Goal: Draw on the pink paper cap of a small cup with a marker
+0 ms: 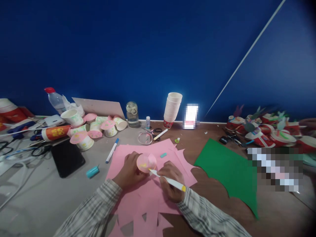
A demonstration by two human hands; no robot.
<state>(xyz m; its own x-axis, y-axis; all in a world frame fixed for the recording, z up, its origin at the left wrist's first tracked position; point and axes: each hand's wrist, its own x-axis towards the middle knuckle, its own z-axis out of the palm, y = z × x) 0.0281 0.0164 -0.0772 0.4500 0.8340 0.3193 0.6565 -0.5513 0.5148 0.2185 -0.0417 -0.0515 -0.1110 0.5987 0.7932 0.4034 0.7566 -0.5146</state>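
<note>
My left hand (pixel 129 169) holds a small pink paper-covered cup top (pixel 145 163) over the pink paper sheets (pixel 150 194). In my right hand (pixel 170 182) is a white marker with a yellow end (pixel 168 179); its tip touches the pink round piece. Both hands rest above the cut pink paper at the table's front middle.
A green sheet (pixel 227 171) lies to the right. Decorated paper cups (pixel 98 130), a black tablet (pixel 66 158), a blue marker (pixel 112 150) and a teal cap (pixel 92 171) lie left. A cup stack (pixel 172 110), jar (pixel 132 114) and scissors (pixel 150 133) stand behind. Red cup crafts (pixel 269 131) crowd the right.
</note>
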